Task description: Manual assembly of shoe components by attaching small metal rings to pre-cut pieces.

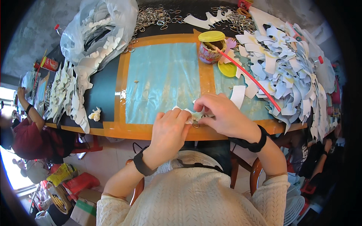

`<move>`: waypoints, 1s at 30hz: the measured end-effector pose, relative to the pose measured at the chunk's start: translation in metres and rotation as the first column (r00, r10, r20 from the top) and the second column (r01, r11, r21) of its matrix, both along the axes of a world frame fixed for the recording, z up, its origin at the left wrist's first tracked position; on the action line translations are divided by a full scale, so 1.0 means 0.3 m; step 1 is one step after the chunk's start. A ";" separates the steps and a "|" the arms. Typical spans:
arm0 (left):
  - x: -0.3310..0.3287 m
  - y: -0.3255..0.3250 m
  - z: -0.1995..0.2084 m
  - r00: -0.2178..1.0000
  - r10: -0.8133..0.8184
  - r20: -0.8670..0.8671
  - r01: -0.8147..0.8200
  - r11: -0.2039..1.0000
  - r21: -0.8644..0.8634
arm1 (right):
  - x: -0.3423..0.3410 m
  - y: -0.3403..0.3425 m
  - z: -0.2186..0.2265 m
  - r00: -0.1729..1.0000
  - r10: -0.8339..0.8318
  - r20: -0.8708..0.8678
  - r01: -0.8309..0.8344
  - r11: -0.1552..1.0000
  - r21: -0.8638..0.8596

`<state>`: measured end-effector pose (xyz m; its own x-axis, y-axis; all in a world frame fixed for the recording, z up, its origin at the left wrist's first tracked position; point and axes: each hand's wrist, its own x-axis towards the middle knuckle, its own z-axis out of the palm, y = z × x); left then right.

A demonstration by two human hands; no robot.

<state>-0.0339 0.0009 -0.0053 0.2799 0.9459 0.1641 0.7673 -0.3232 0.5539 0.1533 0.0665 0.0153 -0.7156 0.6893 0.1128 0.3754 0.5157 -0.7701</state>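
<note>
One pale, jagged piece (196,117), pinched by my left hand (169,126) over the tabletop's (137,130) glossy near edge; right hand (230,116)'s grip, I can't tell.

Fingers (204,101) on a white piece (197,115)

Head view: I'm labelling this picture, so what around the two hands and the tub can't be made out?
Head view:
White piece between the hands: full outline, covered by fingers.
Left hand: fingertips, mostly hidden behind its own back and knuckles.
Tub: how full it is, behind its wall and yellow lid.
Red stick: lower end, hidden inside the tub.
</note>
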 end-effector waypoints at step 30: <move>-0.007 0.016 -0.066 0.987 0.014 0.162 -0.028 0.996 0.083 | -0.032 -0.021 -0.112 0.996 -0.076 -0.050 0.074 0.997 -0.037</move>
<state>-0.0359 0.0057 -0.0251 0.2236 0.9321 0.2848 0.6775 -0.3587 0.6421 0.1436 0.0603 -0.0183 -0.6556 0.7451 0.1227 0.3719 0.4600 -0.8063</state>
